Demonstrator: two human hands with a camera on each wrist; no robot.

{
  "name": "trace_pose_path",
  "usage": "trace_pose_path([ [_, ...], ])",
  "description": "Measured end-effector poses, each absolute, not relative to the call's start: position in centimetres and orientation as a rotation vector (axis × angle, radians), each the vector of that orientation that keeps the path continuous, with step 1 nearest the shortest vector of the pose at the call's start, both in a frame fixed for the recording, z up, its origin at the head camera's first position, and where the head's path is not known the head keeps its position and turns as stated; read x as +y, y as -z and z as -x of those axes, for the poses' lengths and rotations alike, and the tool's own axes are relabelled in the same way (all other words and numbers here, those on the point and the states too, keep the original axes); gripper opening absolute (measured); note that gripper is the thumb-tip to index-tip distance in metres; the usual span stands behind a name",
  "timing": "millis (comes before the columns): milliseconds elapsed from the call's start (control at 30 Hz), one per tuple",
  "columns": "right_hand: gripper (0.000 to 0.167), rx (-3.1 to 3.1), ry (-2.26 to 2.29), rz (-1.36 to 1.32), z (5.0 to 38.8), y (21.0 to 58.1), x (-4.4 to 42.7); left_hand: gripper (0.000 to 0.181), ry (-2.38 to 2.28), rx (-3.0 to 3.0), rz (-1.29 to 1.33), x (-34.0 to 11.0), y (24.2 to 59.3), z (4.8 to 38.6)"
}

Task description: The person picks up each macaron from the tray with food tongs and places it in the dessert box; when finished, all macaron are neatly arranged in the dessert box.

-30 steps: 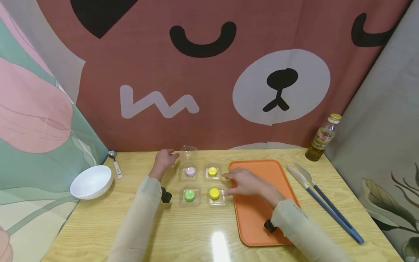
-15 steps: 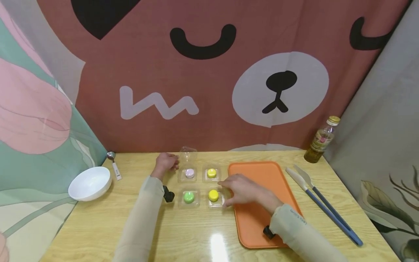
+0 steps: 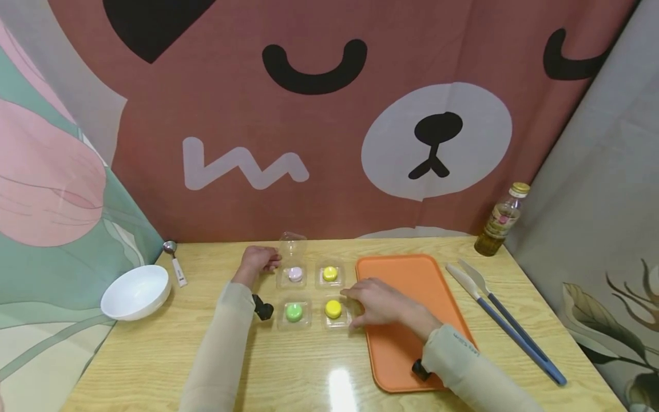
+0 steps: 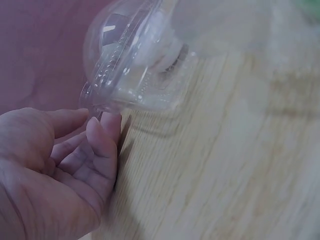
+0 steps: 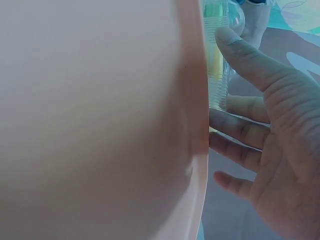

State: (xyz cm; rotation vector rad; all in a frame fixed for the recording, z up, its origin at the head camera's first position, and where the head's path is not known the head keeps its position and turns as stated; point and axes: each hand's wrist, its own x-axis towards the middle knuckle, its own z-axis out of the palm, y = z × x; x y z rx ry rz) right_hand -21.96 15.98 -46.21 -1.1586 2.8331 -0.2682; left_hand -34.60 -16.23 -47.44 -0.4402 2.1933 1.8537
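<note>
Several small clear plastic boxes stand in two rows, each with a macaron. At the back left, one with a lilac macaron has its clear lid raised. My left hand pinches the edge of that lid; in the left wrist view thumb and fingertips meet at its rim. My right hand hangs over the orange tray's left edge, thumb and fingers spread beside the front right box with a yellow macaron. In the right wrist view the fingertips lie at that box's edge; firm contact cannot be told.
A green macaron and another yellow macaron sit in neighbouring boxes. The orange tray lies right of them, then a knife and spreader. An oil bottle stands back right. A white bowl and measuring spoon are left.
My left fingers have curled in at the raised lid's edge. My right hand has moved left and slightly nearer, up to the front right box. The boxes have stayed in place.
</note>
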Motion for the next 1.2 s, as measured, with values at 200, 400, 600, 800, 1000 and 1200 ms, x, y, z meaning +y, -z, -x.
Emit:
trace_pose_path([
  [200,0.082,2.826,0.256,1.135,21.9,46.2,16.0,0.033,-1.853,2.144,0.437,-15.9,47.6,34.8],
  [400,0.082,2.833,0.248,1.141,21.9,46.3,16.0,0.033,-1.841,2.156,0.419,-15.8,47.6,34.8],
  [600,0.082,2.831,0.266,1.128,21.7,46.2,16.0,0.035,-1.879,2.175,0.424,-16.3,47.7,35.0],
  [800,0.083,2.827,0.269,1.108,21.8,46.2,16.0,0.037,-1.957,2.178,0.402,-17.2,46.6,34.8],
  [1000,0.083,2.82,0.298,1.108,21.7,46.0,16.0,0.04,-1.988,2.21,0.328,-17.4,44.5,34.1],
  [1200,0.085,2.823,0.309,1.088,21.6,46.0,16.1,0.042,-2.031,2.148,0.24,-16.5,42.4,33.0],
])
